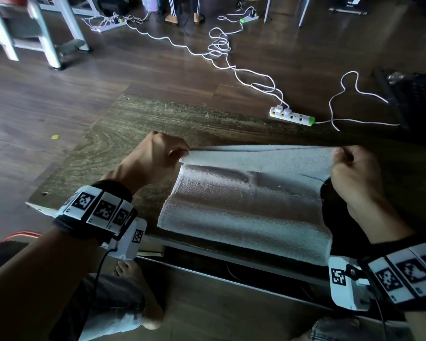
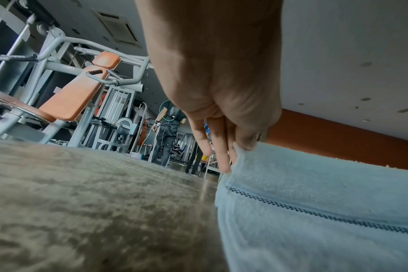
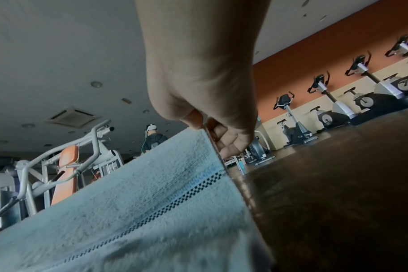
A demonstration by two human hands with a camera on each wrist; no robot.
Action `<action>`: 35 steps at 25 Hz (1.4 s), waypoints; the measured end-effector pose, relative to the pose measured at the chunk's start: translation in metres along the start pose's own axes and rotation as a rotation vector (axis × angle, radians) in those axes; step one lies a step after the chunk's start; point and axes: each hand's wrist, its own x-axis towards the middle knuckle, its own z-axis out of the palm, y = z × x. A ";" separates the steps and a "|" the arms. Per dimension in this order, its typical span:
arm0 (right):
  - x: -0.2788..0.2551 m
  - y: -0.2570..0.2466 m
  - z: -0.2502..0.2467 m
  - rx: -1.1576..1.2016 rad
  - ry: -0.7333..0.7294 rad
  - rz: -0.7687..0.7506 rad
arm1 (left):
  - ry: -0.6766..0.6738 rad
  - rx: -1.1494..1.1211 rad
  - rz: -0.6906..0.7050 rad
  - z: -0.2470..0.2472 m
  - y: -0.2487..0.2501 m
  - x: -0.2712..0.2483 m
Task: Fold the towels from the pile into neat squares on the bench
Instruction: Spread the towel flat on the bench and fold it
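Note:
A pale towel (image 1: 246, 203) with a dark checked stripe lies across the wooden bench (image 1: 138, 124), its near part hanging over the front edge. My left hand (image 1: 177, 153) pinches the towel's far left corner, lifted off the bench. My right hand (image 1: 340, 156) pinches the far right corner, so the far edge is stretched taut between the two. In the left wrist view my left hand (image 2: 235, 147) holds the corner of the towel (image 2: 314, 211) between thumb and fingers. The right wrist view has my right hand (image 3: 207, 128) gripping the towel (image 3: 140, 211) at its edge. No pile is in view.
Beyond the bench a white power strip (image 1: 292, 116) and loose white cables (image 1: 221, 48) lie on the dark wood floor. A gym machine frame (image 1: 47, 33) stands at far left. A person's legs (image 1: 182, 11) stand at the far end. My bare foot (image 1: 143, 291) is under the bench.

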 end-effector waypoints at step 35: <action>-0.115 0.062 -0.066 -0.012 -0.326 -0.059 | 0.005 -0.144 -0.404 -0.023 0.058 -0.102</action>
